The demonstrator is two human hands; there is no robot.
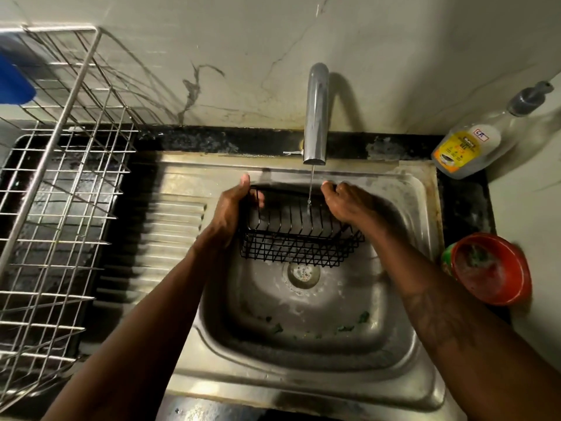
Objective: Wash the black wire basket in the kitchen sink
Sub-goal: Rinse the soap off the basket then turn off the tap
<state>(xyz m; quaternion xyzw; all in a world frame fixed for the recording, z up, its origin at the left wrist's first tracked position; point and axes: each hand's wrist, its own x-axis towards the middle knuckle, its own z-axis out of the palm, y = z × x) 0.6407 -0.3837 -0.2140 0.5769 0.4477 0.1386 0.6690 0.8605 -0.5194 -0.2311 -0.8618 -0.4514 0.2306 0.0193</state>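
The black wire basket [299, 238] hangs over the steel sink [403, 354], above the drain [303, 273], tilted with its open side toward the wall. My left hand [233, 205] grips its left end, thumb over the far rim. My right hand [346, 202] grips its right end. A thin stream of water [311, 186] falls from the chrome tap [316, 113] into the basket between my hands.
A large steel wire dish rack [60, 192] stands on the left counter, with a blue thing [13, 80] in it. A dish soap pump bottle [473, 144] leans at the back right. A red bowl [491, 268] sits right of the sink. Green scraps [346, 328] lie in the basin.
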